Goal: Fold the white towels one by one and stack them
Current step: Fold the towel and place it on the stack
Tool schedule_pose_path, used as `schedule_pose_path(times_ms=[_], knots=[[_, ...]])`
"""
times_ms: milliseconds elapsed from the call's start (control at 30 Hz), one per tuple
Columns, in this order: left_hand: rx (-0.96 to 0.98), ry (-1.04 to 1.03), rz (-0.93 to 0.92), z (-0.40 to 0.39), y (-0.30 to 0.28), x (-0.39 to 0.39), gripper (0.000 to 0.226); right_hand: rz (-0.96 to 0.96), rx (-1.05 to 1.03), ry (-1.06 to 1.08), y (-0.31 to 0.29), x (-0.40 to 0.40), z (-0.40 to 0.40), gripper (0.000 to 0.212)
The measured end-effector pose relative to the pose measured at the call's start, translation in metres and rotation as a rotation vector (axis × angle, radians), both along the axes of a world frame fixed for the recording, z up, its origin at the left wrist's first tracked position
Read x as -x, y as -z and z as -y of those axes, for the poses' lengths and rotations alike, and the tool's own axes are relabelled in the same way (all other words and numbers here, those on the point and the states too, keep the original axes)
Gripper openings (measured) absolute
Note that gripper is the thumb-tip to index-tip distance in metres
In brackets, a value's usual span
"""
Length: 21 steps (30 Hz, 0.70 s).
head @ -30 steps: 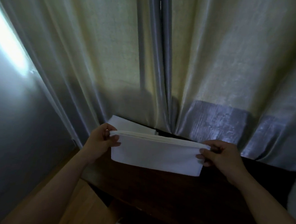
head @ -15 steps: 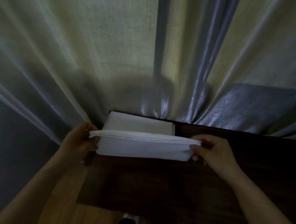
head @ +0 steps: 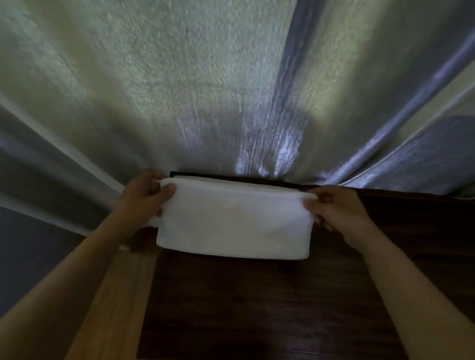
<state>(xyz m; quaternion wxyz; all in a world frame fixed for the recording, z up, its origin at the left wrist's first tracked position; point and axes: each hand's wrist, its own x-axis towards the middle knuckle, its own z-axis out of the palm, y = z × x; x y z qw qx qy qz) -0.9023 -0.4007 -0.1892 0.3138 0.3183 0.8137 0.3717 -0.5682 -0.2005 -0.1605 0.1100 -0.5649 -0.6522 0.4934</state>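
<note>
Your left hand (head: 143, 196) and right hand (head: 337, 211) pinch the folded white towel's (head: 233, 224) top corners (curtain (head: 181, 79) right behind), dark wooden table (head: 264, 306) bare toward you.

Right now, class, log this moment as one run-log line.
left hand: pinches folded towel | right hand: pinches opposite end | towel: held over dark table, by curtain

A dark wood table (head: 264, 306) fills the lower middle, its grain running sideways. Behind its far edge hang pale curtains (head: 167, 78) in long folds, lit softly from behind, with a bluish sheen in the creases. Left of the table lies a light wood floor (head: 118, 297), and further left a dim grey wall (head: 9, 249).
</note>
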Motion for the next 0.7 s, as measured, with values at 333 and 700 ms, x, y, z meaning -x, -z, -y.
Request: schedule_pose_path(times_ms=[333,700], knots=[[0.226,-0.154,-0.064,-0.008,0.068,-0.015,0.055,0.269,-0.067,0.206,0.091,0.011,0.022,0.025],[0.210,-0.118,-0.285,-0.030,0.072,-0.024,0.033,0.284,-0.202,0.179,0.088,0.044,0.013,0.037]])
